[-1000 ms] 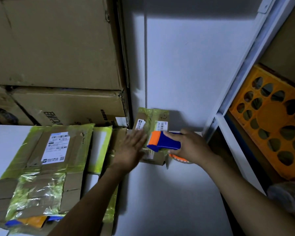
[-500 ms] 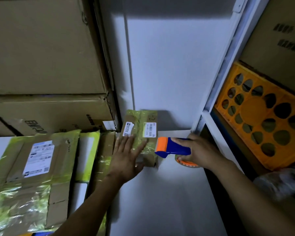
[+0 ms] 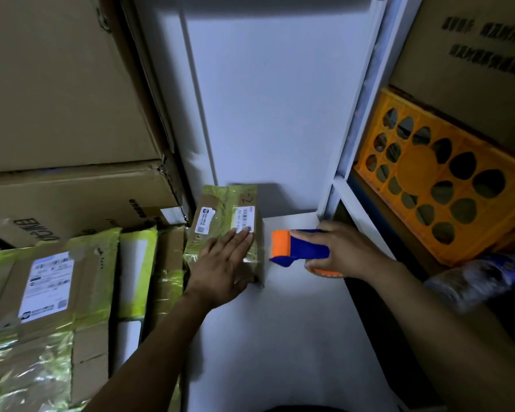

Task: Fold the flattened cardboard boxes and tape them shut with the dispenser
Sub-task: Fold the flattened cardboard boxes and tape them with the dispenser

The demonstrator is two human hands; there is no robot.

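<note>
A small cardboard box (image 3: pixel 223 215), wrapped in yellowish tape and bearing white labels, stands on the white table (image 3: pixel 295 337) against the back wall. My left hand (image 3: pixel 223 266) lies flat on its top with straight fingers. To the right of the box, my right hand (image 3: pixel 342 251) grips a blue and orange tape dispenser (image 3: pixel 295 248). Its orange end sits just off the box's right side. An orange tape roll peeks out under my palm.
Taped boxes with labels (image 3: pixel 51 292) lie stacked at the left. Large cardboard cartons (image 3: pixel 57 114) rise behind them. An orange perforated crate (image 3: pixel 446 185) sits on a shelf at the right, with a plastic-wrapped bundle (image 3: pixel 476 278) below it.
The dispenser has come off the top of the small box and moved right, beside it. My left hand has slid up onto the box top and now lies flat there.
</note>
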